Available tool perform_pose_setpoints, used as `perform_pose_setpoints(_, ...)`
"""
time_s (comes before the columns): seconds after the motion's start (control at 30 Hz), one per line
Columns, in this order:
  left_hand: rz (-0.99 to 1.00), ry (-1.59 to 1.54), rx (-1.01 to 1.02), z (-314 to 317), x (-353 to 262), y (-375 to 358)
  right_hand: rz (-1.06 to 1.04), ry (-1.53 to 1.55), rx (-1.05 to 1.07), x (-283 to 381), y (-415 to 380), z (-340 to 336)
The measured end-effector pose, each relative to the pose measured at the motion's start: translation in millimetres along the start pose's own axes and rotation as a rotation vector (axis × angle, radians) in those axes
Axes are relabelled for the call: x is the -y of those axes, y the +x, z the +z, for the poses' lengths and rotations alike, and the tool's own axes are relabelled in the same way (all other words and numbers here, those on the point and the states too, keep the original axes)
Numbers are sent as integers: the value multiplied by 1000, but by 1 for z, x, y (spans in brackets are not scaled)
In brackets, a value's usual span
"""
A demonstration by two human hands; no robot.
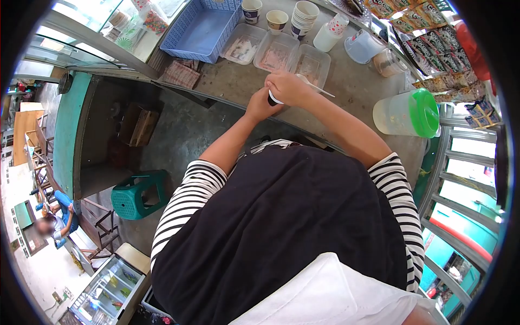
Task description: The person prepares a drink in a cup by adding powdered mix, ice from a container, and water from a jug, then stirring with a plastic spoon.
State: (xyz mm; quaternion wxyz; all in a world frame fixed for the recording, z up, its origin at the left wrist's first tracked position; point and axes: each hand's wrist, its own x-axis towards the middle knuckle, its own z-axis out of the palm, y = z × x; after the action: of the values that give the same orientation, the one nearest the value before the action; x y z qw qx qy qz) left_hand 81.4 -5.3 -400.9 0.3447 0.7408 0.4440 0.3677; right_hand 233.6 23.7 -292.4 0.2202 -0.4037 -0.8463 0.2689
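Note:
At the counter's front edge my left hand (261, 104) is wrapped around a small dark-and-white paper cup (274, 98), of which only a strip shows. My right hand (287, 88) is closed right above that cup, against my left hand; its fingertips and anything between them are hidden. Just beyond the hands stand three clear plastic tubs: a left one (244, 44) with pale and dark bits, a middle one (275, 52) with pinkish contents, and a right one (318, 62). A white spoon handle (319, 86) sticks out over the right tub's near edge.
Paper cups (304, 19) stand stacked behind the tubs, near a blue basket (197, 32). A green-lidded container (406, 114) sits at right, below hanging sachets (433, 49). A folded cloth (182, 73) lies at the left. A green stool (140, 195) stands on the floor; a person sits farther off.

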Motion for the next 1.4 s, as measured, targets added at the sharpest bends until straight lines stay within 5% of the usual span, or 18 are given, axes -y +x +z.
perform_pose_setpoints(0.3, -22, 17, 27, 2, 4, 0, -8, -11, 39, 22, -25, 5)
perform_pose_setpoints(0.6, -2, -75, 4, -2, -8, 1, 64, 207, -135, 9, -48, -10)
perform_pose_setpoints(0.67, -11, -89, 7, -1, -8, 1, 261, 506, -231, -9, -50, -2)
perform_pose_setpoints(0.77, -5, -93, 5, -1, -9, 1, 262, 663, -292, -28, -49, 6)
perform_pose_setpoints(1.0, -40, -63, 6, -3, -15, 1, 363, 574, -370, -38, -52, 10)
perform_pose_setpoints(1.27, -83, -231, -51, 5, -42, 1, 211, 442, -210, -48, -67, -9)
perform_pose_setpoints(1.4, -77, -251, -45, 28, -64, -6, 222, 386, -305, -33, -99, -47)
